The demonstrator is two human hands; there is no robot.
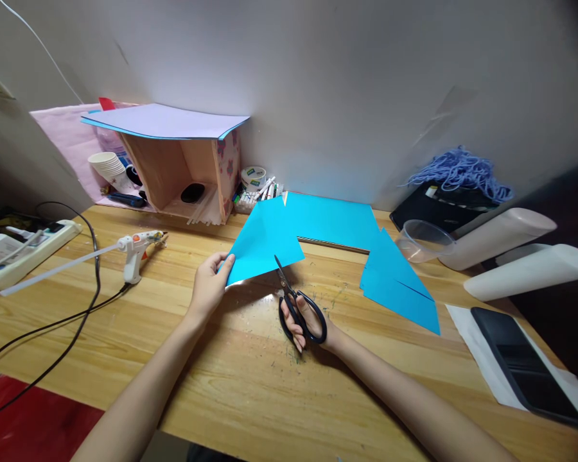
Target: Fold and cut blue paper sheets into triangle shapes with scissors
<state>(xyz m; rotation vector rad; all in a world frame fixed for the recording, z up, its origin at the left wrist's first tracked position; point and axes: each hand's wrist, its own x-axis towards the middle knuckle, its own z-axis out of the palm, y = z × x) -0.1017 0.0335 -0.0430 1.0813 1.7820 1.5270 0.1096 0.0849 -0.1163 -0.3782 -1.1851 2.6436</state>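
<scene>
A sheet of blue paper (264,240) is pinched at its lower left corner by my left hand (210,282), thumb on top. My right hand (306,321) has its fingers through the handles of black scissors (289,292). The scissors point up and away, their tip at the lower edge of the sheet; the blades look nearly closed. Behind the held sheet lies a stack of blue paper (334,220). To the right, a cut blue piece (399,279) with a slit rests on the wooden table (250,391).
A white glue gun (135,250) with its black cable and a power strip (29,253) are on the left. At the back stand a box (173,167) and markers (264,192). A plastic bowl (424,240), white rolls (530,273) and a phone (525,366) are on the right.
</scene>
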